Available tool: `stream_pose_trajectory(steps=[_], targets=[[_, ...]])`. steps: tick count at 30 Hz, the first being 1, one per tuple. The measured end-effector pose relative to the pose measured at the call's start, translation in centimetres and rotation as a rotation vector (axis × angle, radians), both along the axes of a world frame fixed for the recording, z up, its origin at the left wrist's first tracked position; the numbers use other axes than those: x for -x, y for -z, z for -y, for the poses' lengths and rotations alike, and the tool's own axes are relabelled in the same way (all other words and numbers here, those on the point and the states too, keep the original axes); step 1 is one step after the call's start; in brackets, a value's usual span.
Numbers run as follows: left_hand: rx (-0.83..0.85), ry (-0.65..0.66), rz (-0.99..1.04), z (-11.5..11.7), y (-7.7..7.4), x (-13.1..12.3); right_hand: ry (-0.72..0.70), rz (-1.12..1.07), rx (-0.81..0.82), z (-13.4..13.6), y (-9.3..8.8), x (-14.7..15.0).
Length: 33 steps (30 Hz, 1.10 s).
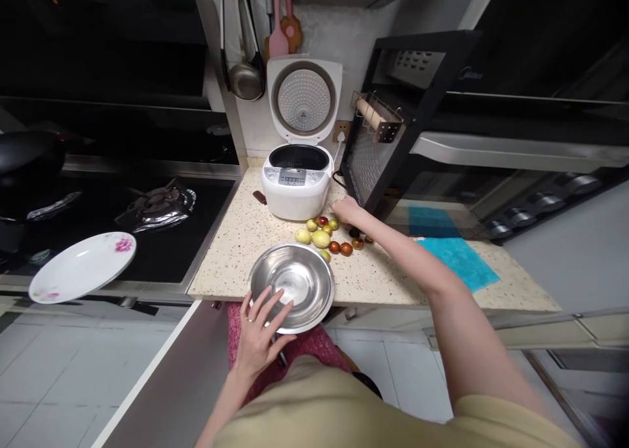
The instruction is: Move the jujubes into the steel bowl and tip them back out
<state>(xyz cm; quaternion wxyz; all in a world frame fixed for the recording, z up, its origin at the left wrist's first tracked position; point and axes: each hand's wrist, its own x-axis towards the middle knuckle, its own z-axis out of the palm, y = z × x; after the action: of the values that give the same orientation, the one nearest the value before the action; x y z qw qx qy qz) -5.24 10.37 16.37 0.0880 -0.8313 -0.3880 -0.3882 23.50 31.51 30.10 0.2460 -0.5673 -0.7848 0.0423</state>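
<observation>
A steel bowl (314, 284) sits at the counter's front edge, its near rim jutting past the edge. My left hand (260, 333) is over the bowl's near left side, fingers spread, with nothing gripped. Behind the bowl lie several green and red-brown fruits, among them a pale green one (321, 239) and a red-brown one (346, 249). My right hand (345, 209) is beside the fruits, right of the white rice cooker (296, 202); its fingers are curled, and what they hold, if anything, is hidden. The cooker's lid (304, 101) stands up.
A white oval plate (83, 264) rests at the stove's front left. The stove burner (157, 205) is wrapped in foil. A black rack (368, 160) and an oven (515, 173) stand right, near a blue cloth (462, 261). An open cabinet door (167, 382) is below.
</observation>
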Motion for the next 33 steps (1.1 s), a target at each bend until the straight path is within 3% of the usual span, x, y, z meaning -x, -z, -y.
stream_pose_trajectory(steps=[2, 4, 8, 11, 16, 20, 28, 33], targets=[[0.003, -0.012, -0.001, -0.1, -0.1, -0.3, -0.023, 0.075, 0.079, -1.1, 0.0, 0.9], [0.012, -0.016, 0.013, -0.2, -0.2, -0.6, -0.074, 0.129, 0.124, -0.1, 0.1, 1.2], [0.034, -0.008, 0.021, -0.1, -0.3, -0.9, -0.302, 0.029, 0.149, 5.4, 0.7, 2.0], [0.057, -0.016, 0.008, -0.1, -0.4, -0.9, -0.384, -0.018, 0.225, 8.8, 2.2, 3.9], [0.057, -0.018, -0.002, 0.0, -0.8, -1.0, -0.372, 0.201, 0.21, 10.4, 5.4, 7.1], [0.058, -0.023, 0.021, 0.1, -1.0, -1.2, -0.366, 0.274, 0.182, 10.5, 6.5, 7.7], [0.067, -0.022, 0.035, 0.2, -1.4, -1.5, -0.328, 0.202, 0.167, 11.3, 6.7, 7.4], [0.069, -0.02, 0.025, 0.2, -1.7, -1.4, -0.304, -0.048, 0.138, 12.4, 5.9, 6.0]])
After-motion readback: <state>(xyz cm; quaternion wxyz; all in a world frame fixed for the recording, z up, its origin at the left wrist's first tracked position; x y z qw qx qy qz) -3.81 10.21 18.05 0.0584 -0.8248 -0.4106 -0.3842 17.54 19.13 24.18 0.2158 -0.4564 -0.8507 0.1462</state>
